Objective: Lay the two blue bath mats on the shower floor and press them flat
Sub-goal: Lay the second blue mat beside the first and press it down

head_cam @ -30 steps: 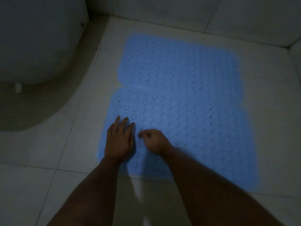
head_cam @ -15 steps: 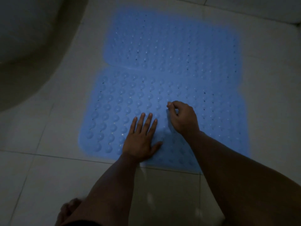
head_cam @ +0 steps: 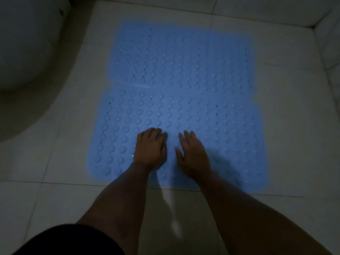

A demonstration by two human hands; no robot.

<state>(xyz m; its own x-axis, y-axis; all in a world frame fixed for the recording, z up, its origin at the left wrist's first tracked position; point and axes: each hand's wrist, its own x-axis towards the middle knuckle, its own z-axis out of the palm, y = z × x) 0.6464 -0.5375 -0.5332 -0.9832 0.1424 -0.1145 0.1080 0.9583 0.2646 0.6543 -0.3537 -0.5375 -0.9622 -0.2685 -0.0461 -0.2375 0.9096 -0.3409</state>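
Note:
Two blue bath mats with rows of round bumps lie side by side on the pale tiled floor. The far mat (head_cam: 184, 57) meets the near mat (head_cam: 211, 122) along a seam across the middle. My left hand (head_cam: 150, 150) rests palm down on the near mat's front part, fingers together and curled a little. Just to its right, my right hand (head_cam: 193, 153) lies flat on the same mat with fingers spread. Neither hand holds anything. The light is dim.
A white toilet base (head_cam: 24, 48) stands at the upper left. Tiled walls (head_cam: 257, 8) bound the floor at the back and at the right. A dark trouser leg (head_cam: 70, 240) shows at the bottom left.
My right hand has opened from a pinch and now lies flat, nearer the front edge. My left hand has curled its fingers. The camera has tilted back, showing more of the far mat.

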